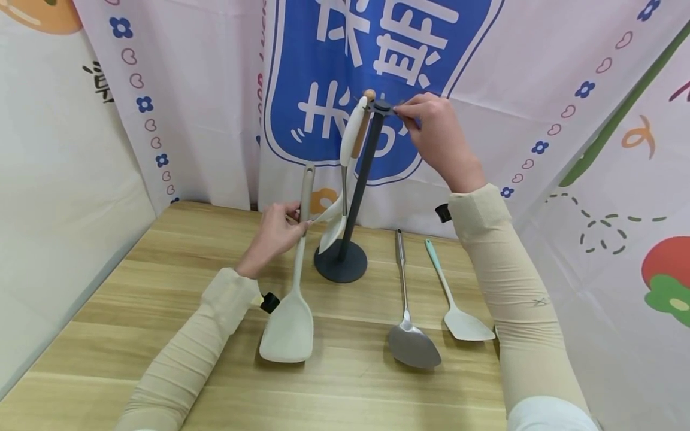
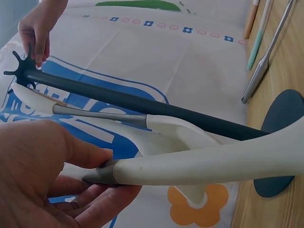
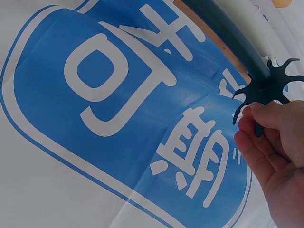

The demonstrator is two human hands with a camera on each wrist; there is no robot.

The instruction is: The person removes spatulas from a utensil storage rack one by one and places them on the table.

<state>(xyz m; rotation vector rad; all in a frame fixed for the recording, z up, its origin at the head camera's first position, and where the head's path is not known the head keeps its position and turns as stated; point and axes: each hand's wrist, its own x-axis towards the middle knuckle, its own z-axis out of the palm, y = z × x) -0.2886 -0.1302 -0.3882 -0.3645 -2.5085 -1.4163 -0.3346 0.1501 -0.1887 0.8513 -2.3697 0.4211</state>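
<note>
My left hand [image 1: 276, 232] pinches a long cream spatula [image 1: 288, 332] partway up its handle; the broad blade points down, low over the table. In the left wrist view, thumb and fingers close on the handle's grey section [image 2: 102, 174]. Beside it stands a dark utensil rack [image 1: 362, 179] with a round base and a ring of curved hooks on top. My right hand [image 1: 433, 129] pinches one of these hooks [image 3: 259, 129]. From the hooks on the left hang a white-handled spoon [image 1: 353, 131] with a grey shaft and a wooden-handled utensil [image 1: 361, 136], partly hidden behind it.
Right of the rack, a steel wok turner [image 1: 414, 347] and a small white turner [image 1: 468, 326] with a mint handle tip lie on the wooden table [image 1: 178, 257]. A wooden handle [image 2: 251, 19] shows farther right. A printed cloth [image 1: 215, 120] hangs close behind the rack.
</note>
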